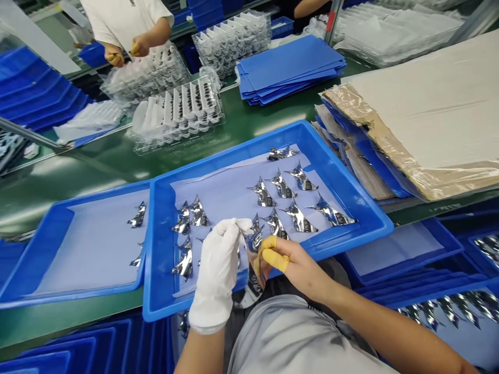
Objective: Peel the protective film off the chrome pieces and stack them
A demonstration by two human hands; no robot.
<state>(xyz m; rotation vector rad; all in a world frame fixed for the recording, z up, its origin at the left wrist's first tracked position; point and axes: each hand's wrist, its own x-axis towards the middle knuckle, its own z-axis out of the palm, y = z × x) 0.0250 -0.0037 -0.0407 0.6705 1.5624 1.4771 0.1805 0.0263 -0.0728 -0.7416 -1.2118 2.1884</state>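
Observation:
My left hand [218,265], in a white glove, pinches the upper edge of a shiny chrome part [255,265] with pointed corners. On the other side of that part, my right hand [286,259] grips it with thumb and finger, which wear yellow finger cots. Both hands hold it above the near edge of a blue tray [346,241]. Inside the tray, on white paper [230,187], lie several similar chrome parts [298,215], most of them towards the right and some at the left. My left hand hides a few of them.
Left of the tray stands another blue tray [42,249] with chrome parts. Clear plastic packs [179,111], blue sheets [290,65] and a wrapped cardboard stack [421,119] lie behind. Across the green bench [105,161], a co-worker's hands [127,49] work over packs. Lower right are more trays [401,249].

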